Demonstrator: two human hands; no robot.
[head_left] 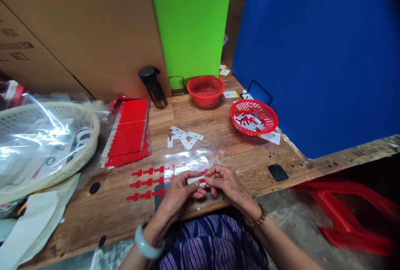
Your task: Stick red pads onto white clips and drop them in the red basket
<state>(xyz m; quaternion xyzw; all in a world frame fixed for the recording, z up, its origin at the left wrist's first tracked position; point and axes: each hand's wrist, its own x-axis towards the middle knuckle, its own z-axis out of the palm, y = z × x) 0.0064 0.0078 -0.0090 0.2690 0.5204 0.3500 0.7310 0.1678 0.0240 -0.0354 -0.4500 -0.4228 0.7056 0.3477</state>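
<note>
Between my two hands, close to the table's front edge, is a small white flat piece (194, 180) with a red patch at its right end. My left hand (184, 188) is closed round the left part of this piece. The fingertips of my right hand (223, 180) pinch at the red end; whether they grip the red sticker or the piece itself I cannot tell. A clear sheet with rows of red T-shaped stickers (146, 183) lies by my left hand, partly hidden under it. Beyond it several loose white-grey flat pieces (184, 135) lie in a small pile.
A red basket (271, 125) holds several pieces with red on them; another red basket (206, 91) stands behind. Left are stacked red sheets (128, 128), a dark bottle (153, 88) and a large plastic-covered white basket (93, 136). Green (193, 20) and blue (312, 53) panels stand behind.
</note>
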